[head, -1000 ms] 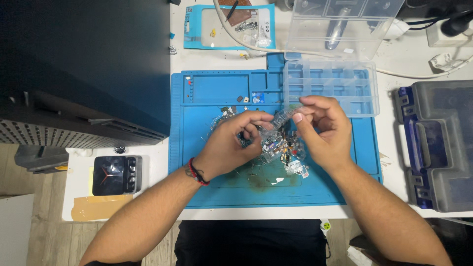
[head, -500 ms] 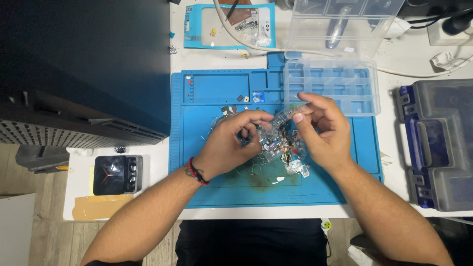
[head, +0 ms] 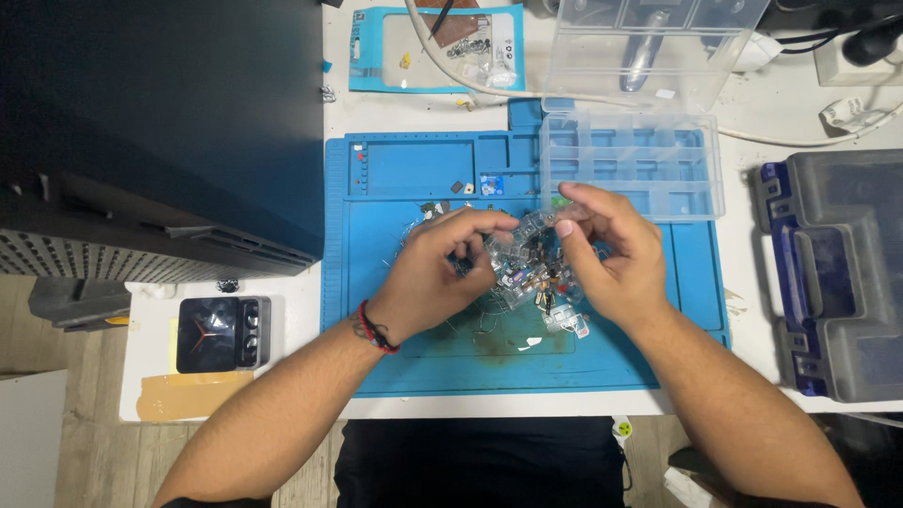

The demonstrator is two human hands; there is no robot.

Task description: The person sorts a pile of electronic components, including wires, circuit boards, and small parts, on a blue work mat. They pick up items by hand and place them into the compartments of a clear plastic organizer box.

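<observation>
So compared w/ a sec ago, not much has moved tbh. Your left hand [head: 435, 273] and right hand [head: 602, 252] are still mid-frame over the blue mat [head: 376, 282], both still on that clear bag [head: 527, 268] of small parts. Only real diff: the right fingers look shifted a bit, thumb + index pinched at the bag's top edge, just under the clear organizer [head: 632, 165]. Left hand is curled round the bag's left side, fingers pressed onto it, red wristband [head: 376, 329] showing. Looks to me like you're still fiddling w/ the bag opening, nothing out of it yet afaict. Can't tell exactly what's inside, too small, just dark + shiny bits.

Surface: white desk [head: 235, 395], the mat fills the middle, w/ a brownish stain [head: 508, 341] toward its lower edge and a few loose bits in the tray slots at the top. Organizer sits on the mat's upper right corner, lid [head: 658, 42] flipped up behind it. Grey toolcase [head: 837, 273] at the right edge. Big black box [head: 160, 122], prob a PC case, fills the upper left. Small black gadget [head: 221, 334] lower left, w/ a tan strip of tape [head: 188, 397] below it. A second small blue mat [head: 372, 47] at top centre w/ screws and cables. Wood floor [head: 56, 452] in the lower left corner.
</observation>
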